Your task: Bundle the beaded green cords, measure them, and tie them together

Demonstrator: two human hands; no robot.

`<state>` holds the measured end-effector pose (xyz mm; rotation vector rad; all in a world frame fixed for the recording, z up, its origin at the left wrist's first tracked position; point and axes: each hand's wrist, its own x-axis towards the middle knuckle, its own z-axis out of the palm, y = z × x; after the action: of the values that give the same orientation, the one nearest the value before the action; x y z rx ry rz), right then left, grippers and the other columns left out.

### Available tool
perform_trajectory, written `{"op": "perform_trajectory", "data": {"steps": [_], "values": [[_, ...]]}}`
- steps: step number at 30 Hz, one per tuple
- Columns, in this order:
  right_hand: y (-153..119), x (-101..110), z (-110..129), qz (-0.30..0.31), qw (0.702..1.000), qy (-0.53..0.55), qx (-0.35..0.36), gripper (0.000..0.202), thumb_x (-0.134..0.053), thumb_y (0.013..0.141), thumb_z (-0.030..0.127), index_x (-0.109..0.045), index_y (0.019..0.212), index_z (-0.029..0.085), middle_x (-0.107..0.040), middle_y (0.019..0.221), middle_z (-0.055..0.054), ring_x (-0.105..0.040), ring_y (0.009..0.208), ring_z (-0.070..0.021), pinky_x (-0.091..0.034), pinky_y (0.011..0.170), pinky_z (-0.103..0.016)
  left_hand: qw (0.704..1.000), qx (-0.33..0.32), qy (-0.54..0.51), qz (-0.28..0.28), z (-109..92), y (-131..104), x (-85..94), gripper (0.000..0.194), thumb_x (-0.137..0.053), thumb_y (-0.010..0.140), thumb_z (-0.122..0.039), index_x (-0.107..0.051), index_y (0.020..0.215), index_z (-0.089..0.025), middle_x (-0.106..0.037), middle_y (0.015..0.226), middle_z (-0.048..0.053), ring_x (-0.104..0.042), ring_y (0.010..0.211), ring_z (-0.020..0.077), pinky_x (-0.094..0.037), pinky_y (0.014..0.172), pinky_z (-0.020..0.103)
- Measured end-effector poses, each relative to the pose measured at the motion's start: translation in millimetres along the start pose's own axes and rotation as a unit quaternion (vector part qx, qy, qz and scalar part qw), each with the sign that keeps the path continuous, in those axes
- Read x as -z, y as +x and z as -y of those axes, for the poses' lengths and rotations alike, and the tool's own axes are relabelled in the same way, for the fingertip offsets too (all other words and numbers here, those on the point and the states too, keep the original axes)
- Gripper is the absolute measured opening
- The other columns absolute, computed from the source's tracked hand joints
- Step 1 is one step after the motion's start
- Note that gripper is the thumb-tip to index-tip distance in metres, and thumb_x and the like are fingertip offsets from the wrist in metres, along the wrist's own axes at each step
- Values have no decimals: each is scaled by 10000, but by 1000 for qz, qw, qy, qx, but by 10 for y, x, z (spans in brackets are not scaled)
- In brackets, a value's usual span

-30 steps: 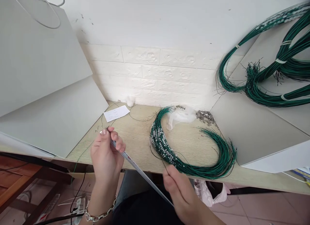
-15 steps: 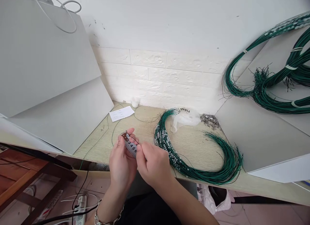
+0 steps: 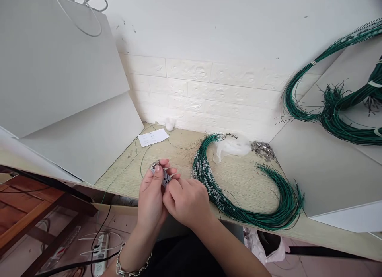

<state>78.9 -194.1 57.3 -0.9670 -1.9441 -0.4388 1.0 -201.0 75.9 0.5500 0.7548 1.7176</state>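
Observation:
A grey-white strip (image 3: pixel 166 179) printed with large black numbers lies in my left hand (image 3: pixel 152 193), its upper end pressed under the thumb. Something shiny shows at that end. My right hand (image 3: pixel 188 199) is closed in a pinch against the lower part of the strip; what its fingertips grip is hidden. Just to the right, a curved bundle of green wires (image 3: pixel 235 214) with small white sleeves lies on the table (image 3: pixel 185 149).
A paper slip (image 3: pixel 153 137) lies behind my left hand, with loose green wire around it. A clear plastic bag (image 3: pixel 231 147) and a heap of small metal pieces (image 3: pixel 263 150) sit by the wall. More green wire coils (image 3: pixel 334 114) rest against the right panel. White panels (image 3: pixel 83 137) stand at left.
My right hand has shifted slightly left and covers more of the numbered strip. My left thumb now lies over its upper end, where a brown part showed before. The camera view has turned slightly.

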Motion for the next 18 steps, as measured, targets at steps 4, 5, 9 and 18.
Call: {"op": "perform_trajectory", "data": {"steps": [4,5,9,18], "values": [[-1,-10,-19,17,999,-8,28,216,-382,762,207,-411,549,179,-455,470,13,-403,429,-107,-205,450,-265,1000,5,14,-12,-22,16,35,153,-573,739,-301,-591,808,-165,-551,771,15,-553,654,77,-492,611,173],[-1,-9,-19,24,999,-9,30,213,-380,763,207,-413,554,180,-460,474,13,-405,429,-108,-206,448,-265,1000,1,9,-6,-30,19,40,136,-578,736,-288,-584,775,-158,-547,763,12,-550,656,77,-494,624,179],[5,4,-11,30,999,34,12,215,-375,793,237,-437,596,174,-472,488,17,-416,433,-98,-224,436,-251,1000,0,-18,15,-47,29,35,107,-580,732,-226,-538,675,-146,-502,675,-9,-537,681,83,-510,661,218],[-53,-37,46,-48,987,138,-72,200,-390,840,202,-481,669,153,-488,507,19,-417,449,-74,-277,452,-217,998,45,-16,-27,-42,8,50,126,-596,722,-271,-585,758,-151,-583,724,26,-588,843,163,-528,684,278]]}}
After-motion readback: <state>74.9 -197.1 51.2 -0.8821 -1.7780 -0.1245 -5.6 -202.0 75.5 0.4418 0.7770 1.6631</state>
